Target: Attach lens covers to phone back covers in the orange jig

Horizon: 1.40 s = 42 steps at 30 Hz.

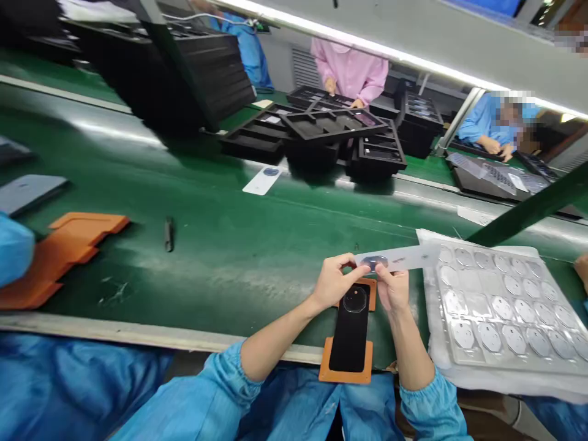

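The left hand (337,278) and the right hand (392,285) are positioned close together above the front of the green workbench (206,263). Together they hold a white card (407,257). The left thumb and fingers are closed on the card's left end. The right thumb and fingers are closed on its lower edge, beside the left thumb. The card extends to the right, past the right hand, toward the disc tray. A dark round film (374,261) is located at the card's left end, between the two thumbs; at this resolution, it is unclear whether the thumb tips press on the film itself or only on the card.

Directly below the hands, a black phone (349,337) lies in an orange fixture (345,375). Its round camera ring (355,299) faces up, at the end farther from the person. The near end of the fixture projects past the bench's front edge, over the person's lap.

To the right, a clear plastic tray (505,362) containing rows of round discs (514,339) rests on a white sheet (430,300). A second white card (260,184) lies flat near the stacked black trays (337,125) at the rear. A small dark tool (169,234) lies on the left part of the bench, near further orange fixtures (89,233). A co-worker in pink (351,70) works behind the black trays.
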Each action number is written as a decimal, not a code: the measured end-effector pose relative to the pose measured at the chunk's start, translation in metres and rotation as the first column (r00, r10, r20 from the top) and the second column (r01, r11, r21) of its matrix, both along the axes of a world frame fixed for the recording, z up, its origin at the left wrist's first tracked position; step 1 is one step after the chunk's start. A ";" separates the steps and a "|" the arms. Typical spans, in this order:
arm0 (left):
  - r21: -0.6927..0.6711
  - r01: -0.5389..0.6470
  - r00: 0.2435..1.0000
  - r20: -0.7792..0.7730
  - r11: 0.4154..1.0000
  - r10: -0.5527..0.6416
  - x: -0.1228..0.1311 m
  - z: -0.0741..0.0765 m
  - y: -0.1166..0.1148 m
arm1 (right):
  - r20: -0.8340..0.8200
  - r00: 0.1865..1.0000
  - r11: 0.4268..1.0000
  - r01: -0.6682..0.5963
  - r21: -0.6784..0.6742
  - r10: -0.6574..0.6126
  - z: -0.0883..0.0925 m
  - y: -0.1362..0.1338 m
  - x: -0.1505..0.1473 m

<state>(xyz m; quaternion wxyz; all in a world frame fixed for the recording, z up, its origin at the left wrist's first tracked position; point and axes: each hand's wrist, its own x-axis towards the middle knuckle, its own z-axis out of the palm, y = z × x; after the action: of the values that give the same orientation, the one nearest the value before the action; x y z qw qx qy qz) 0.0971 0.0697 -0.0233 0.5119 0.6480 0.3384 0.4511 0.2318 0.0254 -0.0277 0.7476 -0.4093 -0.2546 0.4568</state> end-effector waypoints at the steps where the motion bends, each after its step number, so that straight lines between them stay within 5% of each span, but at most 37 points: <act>1: 0.028 -0.011 1.000 0.008 1.000 0.011 0.000 -0.001 -0.001 | -0.037 0.999 0.999 -0.040 0.002 0.040 -0.002 -0.001 0.002; 11: 0.473 -0.077 0.983 0.181 0.878 -0.012 -0.003 0.010 -0.016 | -0.249 0.896 0.930 -0.355 0.100 0.369 -0.012 -0.011 0.008; 16: 0.531 -0.103 0.981 0.192 0.841 -0.001 0.004 0.015 -0.025 | -0.342 0.846 0.913 -0.382 0.146 0.409 -0.018 -0.011 0.005; 22: 0.581 -0.113 0.982 0.191 0.806 -0.001 0.005 0.012 -0.030 | -0.239 0.861 0.893 -0.423 0.156 0.450 -0.021 -0.012 0.010; 29: 0.498 -0.033 0.999 0.031 0.867 0.020 -0.003 0.006 -0.020 | -0.022 0.959 0.959 -0.282 -0.037 0.282 -0.013 -0.012 0.011; 35: 0.384 0.063 0.998 0.002 0.921 -0.069 -0.004 -0.006 -0.006 | 0.120 0.969 0.974 -0.223 0.032 0.218 -0.006 -0.008 0.020; 42: 0.059 0.102 0.992 -0.080 0.993 -0.097 0.005 -0.013 -0.006 | 0.077 0.994 0.996 -0.080 0.037 0.077 -0.028 -0.007 0.022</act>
<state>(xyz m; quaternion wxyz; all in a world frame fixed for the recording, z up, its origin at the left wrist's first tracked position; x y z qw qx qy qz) 0.1022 0.0633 -0.0361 0.4998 0.6967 0.3106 0.4103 0.2539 0.0188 -0.0555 0.7270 -0.4011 -0.3077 0.4647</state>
